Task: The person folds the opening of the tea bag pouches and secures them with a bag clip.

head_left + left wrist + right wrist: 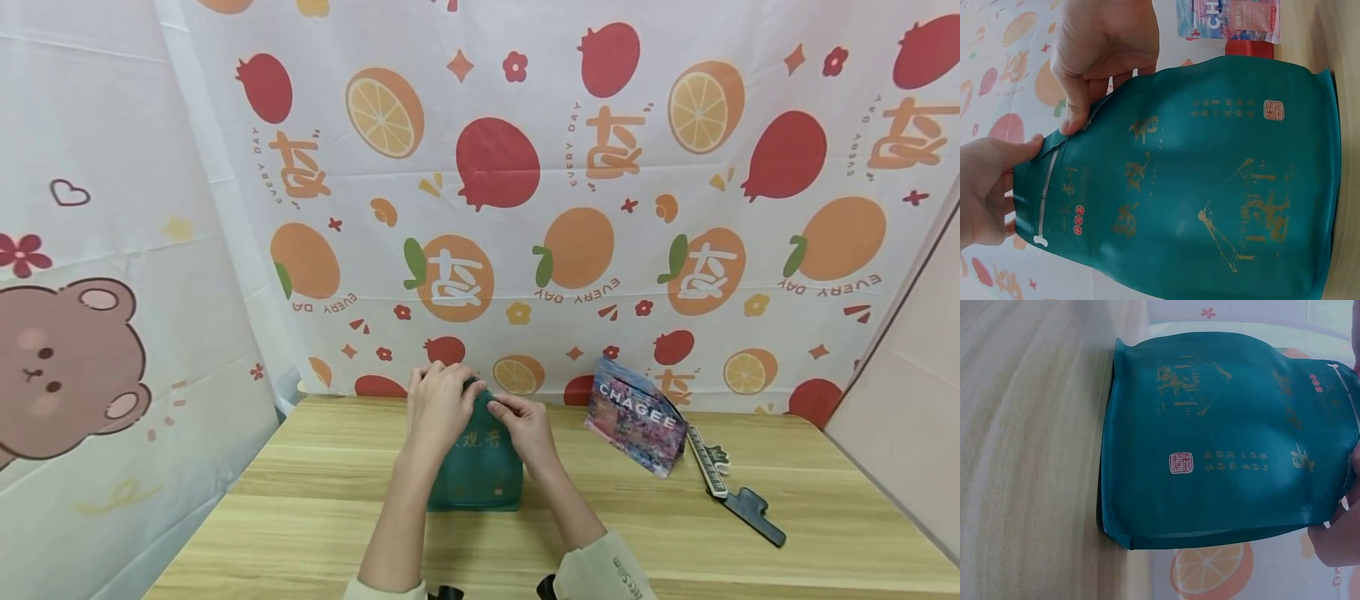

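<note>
A green tea pouch (480, 479) with gold Chinese lettering and a red seal stands upright on the table, between both hands. The left hand (442, 406) holds its top end, thumb on the near side in the left wrist view, close to a white tear strip or zip line (1047, 187). My right hand (527, 427) pinches the top edge at its right side, thumb (1074, 119) pressed on the folded rim. In the right wrist view the pouch (1210, 487) fills the middle, with the right hand (1342, 528) at its upper side edge.
To the right lies a colourful CHAGEE pouch (636, 419) leaning near the back curtain (495, 250). Beside it are a white patterned bag clip (707, 462) and a dark clip (750, 512). The wooden table (300, 517) extends to both sides.
</note>
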{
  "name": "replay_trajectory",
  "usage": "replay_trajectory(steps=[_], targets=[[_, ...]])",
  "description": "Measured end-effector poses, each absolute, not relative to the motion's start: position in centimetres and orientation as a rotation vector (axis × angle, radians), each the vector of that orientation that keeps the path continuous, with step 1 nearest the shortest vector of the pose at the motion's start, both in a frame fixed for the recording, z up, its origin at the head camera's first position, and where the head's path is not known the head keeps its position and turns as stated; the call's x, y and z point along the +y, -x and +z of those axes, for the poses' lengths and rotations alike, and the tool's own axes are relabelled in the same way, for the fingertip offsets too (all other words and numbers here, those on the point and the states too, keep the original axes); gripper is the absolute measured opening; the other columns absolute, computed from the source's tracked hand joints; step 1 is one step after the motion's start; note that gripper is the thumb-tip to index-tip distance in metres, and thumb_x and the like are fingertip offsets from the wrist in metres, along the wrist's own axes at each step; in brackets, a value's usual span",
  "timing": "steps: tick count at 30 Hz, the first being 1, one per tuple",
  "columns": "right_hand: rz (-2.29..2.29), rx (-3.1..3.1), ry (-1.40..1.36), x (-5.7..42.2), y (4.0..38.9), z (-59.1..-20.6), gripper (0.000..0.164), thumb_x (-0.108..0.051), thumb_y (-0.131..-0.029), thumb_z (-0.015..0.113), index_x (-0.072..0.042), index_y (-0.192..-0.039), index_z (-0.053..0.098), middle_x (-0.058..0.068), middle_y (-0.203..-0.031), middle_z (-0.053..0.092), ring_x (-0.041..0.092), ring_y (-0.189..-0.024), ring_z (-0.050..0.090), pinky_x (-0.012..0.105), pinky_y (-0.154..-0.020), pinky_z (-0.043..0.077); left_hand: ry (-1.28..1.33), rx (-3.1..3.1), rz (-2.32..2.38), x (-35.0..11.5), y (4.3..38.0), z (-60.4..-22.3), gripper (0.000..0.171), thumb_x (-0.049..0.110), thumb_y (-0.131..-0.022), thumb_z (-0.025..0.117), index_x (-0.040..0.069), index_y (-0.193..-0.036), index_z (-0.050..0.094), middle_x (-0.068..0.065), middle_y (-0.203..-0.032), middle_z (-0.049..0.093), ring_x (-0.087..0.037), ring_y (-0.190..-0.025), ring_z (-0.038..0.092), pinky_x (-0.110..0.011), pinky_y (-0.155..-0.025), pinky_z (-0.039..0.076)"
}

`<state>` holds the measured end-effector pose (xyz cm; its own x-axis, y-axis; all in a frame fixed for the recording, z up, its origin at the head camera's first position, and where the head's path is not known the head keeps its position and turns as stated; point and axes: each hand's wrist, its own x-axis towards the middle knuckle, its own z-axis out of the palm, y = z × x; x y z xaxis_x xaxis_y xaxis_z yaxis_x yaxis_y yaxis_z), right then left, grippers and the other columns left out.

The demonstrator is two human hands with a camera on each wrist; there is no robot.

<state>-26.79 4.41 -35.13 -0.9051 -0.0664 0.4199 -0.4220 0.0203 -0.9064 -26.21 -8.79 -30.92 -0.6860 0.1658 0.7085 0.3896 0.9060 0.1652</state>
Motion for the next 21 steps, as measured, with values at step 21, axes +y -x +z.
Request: replay_trajectory(steps=[21], targets=[[1.898,-2.076,-0.652,4.7,26.2,-33.9,0.019,-0.004,-0.089,0.059,0.006,-0.105,0.063,0.017,-0.099,0.062,0.022,-0.086,0.057,0.025,-0.073,0.047,0.463,-2.341,-0.627,-9.4,26.3,-30.9,0.014,0.021,-0.082,0.069,0.009,-0.089,0.067,-0.003,-0.083,0.065,-0.022,-0.078,0.052,-0.044,-0.093,0.033]])
